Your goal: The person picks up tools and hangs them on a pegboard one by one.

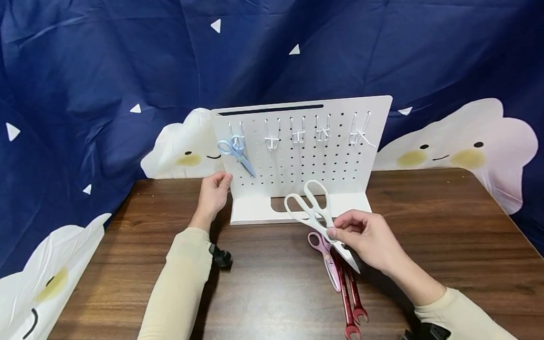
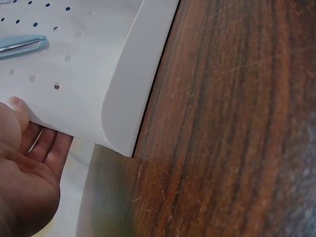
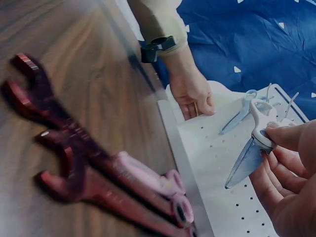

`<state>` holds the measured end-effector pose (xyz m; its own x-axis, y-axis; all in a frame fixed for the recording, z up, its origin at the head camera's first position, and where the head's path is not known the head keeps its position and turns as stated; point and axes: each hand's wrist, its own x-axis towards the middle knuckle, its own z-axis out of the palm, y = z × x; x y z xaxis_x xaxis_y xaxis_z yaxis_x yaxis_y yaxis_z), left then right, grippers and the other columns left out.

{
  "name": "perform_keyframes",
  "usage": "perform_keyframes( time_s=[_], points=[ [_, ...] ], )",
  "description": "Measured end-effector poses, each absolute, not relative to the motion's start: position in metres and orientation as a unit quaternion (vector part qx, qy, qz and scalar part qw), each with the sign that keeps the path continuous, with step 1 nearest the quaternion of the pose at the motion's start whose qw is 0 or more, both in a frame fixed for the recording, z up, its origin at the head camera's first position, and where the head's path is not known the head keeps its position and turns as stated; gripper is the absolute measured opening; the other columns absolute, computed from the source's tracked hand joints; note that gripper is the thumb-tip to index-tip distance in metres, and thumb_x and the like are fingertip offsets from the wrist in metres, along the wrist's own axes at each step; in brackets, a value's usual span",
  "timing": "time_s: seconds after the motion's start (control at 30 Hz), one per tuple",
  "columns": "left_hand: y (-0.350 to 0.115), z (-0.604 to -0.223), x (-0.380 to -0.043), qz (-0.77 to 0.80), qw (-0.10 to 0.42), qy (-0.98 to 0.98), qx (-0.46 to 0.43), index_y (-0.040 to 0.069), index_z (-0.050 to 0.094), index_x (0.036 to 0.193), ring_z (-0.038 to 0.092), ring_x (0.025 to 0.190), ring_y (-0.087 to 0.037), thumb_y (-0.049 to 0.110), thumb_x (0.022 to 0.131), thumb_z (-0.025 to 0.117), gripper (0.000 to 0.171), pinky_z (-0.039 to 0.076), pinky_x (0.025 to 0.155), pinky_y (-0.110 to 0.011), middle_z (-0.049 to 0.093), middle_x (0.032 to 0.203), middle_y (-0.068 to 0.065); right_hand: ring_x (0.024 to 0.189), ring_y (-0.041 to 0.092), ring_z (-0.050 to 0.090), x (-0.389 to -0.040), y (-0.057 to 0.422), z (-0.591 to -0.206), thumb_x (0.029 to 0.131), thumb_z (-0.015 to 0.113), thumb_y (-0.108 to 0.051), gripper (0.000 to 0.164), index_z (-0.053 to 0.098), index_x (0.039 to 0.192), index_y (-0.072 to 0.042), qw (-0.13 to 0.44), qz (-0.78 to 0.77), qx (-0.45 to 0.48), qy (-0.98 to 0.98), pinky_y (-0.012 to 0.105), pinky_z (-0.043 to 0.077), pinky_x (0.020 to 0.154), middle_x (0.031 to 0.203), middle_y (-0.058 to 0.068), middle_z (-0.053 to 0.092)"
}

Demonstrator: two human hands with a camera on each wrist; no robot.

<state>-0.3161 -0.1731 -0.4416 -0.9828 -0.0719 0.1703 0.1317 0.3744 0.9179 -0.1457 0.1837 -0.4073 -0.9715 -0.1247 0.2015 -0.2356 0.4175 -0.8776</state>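
My right hand (image 1: pixel 366 237) pinches a pair of white scissors (image 1: pixel 311 217) near the pivot, handles up and blades slanting down to the right, in front of a white pegboard (image 1: pixel 295 168). With thumb and fingers my left hand (image 1: pixel 215 195) grips the board's left edge; the left wrist view shows the thumb on the front and fingers behind. Blue scissors (image 1: pixel 239 154) hang on the leftmost hook. Below the white scissors, pink scissors (image 1: pixel 328 263) lie on the table beside two red wrenches (image 1: pixel 347 307).
Several white wire hooks (image 1: pixel 298 135) stick out of the pegboard's upper half, right of the blue scissors. The board stands on its white base (image 1: pixel 251 211) on a brown wooden table (image 1: pixel 271 296). A dark blue curtain with clouds (image 1: pixel 459 130) hangs behind.
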Motion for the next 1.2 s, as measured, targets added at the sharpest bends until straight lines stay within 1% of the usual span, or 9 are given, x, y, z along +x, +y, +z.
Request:
perform_keyframes(
  time_s=[0.13, 0.4, 0.6, 0.73, 0.83, 0.93, 1.13, 1.2],
  points=[
    [-0.173, -0.441, -0.315, -0.558, 0.093, -0.825, -0.019, -0.007, 0.074, 0.105, 0.055, 0.079, -0.011, 0.018, 0.113, 0.059, 0.030, 0.047, 0.071, -0.020, 0.065, 0.080, -0.004, 0.065, 0.002, 0.060, -0.151, 0.174, -0.401, 0.092, 0.085, -0.007, 0.011, 0.077, 0.094, 0.000, 0.052, 0.544, 0.111, -0.830, 0.021, 0.050, 0.058, 0.077, -0.004, 0.070],
    [-0.172, -0.443, -0.316, -0.560, 0.094, -0.823, -0.020, -0.008, 0.074, 0.104, 0.056, 0.079, -0.009, 0.017, 0.113, 0.059, 0.030, 0.048, 0.072, -0.019, 0.067, 0.081, -0.005, 0.068, 0.001, 0.061, -0.163, 0.158, -0.390, 0.092, 0.084, -0.004, 0.015, 0.075, 0.097, 0.006, 0.054, 0.574, 0.113, -0.809, 0.018, 0.051, 0.061, 0.082, 0.004, 0.071],
    [-0.171, -0.441, -0.315, -0.562, 0.096, -0.821, -0.019, -0.008, 0.074, 0.103, 0.055, 0.079, -0.009, 0.017, 0.112, 0.060, 0.030, 0.048, 0.071, -0.019, 0.065, 0.079, -0.003, 0.068, 0.001, 0.060, -0.175, 0.151, -0.381, 0.092, 0.085, -0.006, 0.015, 0.076, 0.098, 0.005, 0.073, 0.563, 0.116, -0.815, 0.018, 0.051, 0.062, 0.082, 0.006, 0.072],
    [-0.172, -0.441, -0.316, -0.560, 0.095, -0.823, -0.017, -0.007, 0.074, 0.103, 0.056, 0.081, -0.009, 0.017, 0.112, 0.060, 0.030, 0.048, 0.073, -0.018, 0.066, 0.080, -0.004, 0.068, 0.001, 0.061, -0.180, 0.146, -0.376, 0.092, 0.085, -0.008, 0.016, 0.077, 0.099, 0.005, 0.075, 0.560, 0.118, -0.816, 0.019, 0.051, 0.062, 0.083, 0.008, 0.073],
    [-0.171, -0.441, -0.315, -0.558, 0.093, -0.824, -0.018, -0.008, 0.074, 0.103, 0.056, 0.082, -0.010, 0.017, 0.113, 0.059, 0.031, 0.049, 0.075, -0.019, 0.067, 0.083, -0.007, 0.068, 0.002, 0.062, -0.182, 0.143, -0.374, 0.093, 0.085, -0.008, 0.017, 0.077, 0.099, 0.004, 0.073, 0.562, 0.116, -0.816, 0.019, 0.051, 0.062, 0.083, 0.008, 0.074],
    [-0.171, -0.441, -0.316, -0.559, 0.092, -0.824, -0.018, -0.008, 0.074, 0.104, 0.056, 0.082, -0.009, 0.017, 0.113, 0.059, 0.030, 0.049, 0.075, -0.018, 0.067, 0.083, -0.007, 0.070, 0.002, 0.063, -0.185, 0.141, -0.372, 0.093, 0.085, -0.008, 0.017, 0.076, 0.100, 0.005, 0.070, 0.567, 0.116, -0.813, 0.019, 0.052, 0.063, 0.084, 0.007, 0.074],
    [-0.172, -0.442, -0.316, -0.563, 0.093, -0.821, -0.020, -0.008, 0.073, 0.101, 0.054, 0.078, -0.010, 0.017, 0.113, 0.059, 0.030, 0.048, 0.072, -0.019, 0.063, 0.077, -0.004, 0.072, 0.003, 0.064, -0.190, 0.133, -0.369, 0.094, 0.084, -0.008, 0.018, 0.076, 0.102, 0.005, 0.064, 0.581, 0.117, -0.803, 0.018, 0.052, 0.066, 0.085, 0.002, 0.073],
    [-0.173, -0.442, -0.316, -0.564, 0.095, -0.820, -0.021, -0.008, 0.073, 0.101, 0.054, 0.078, -0.011, 0.016, 0.112, 0.060, 0.030, 0.048, 0.072, -0.019, 0.063, 0.077, -0.006, 0.072, 0.003, 0.064, -0.192, 0.131, -0.368, 0.094, 0.084, -0.008, 0.018, 0.076, 0.102, 0.005, 0.065, 0.583, 0.118, -0.801, 0.018, 0.052, 0.066, 0.084, 0.001, 0.073]
  ],
)
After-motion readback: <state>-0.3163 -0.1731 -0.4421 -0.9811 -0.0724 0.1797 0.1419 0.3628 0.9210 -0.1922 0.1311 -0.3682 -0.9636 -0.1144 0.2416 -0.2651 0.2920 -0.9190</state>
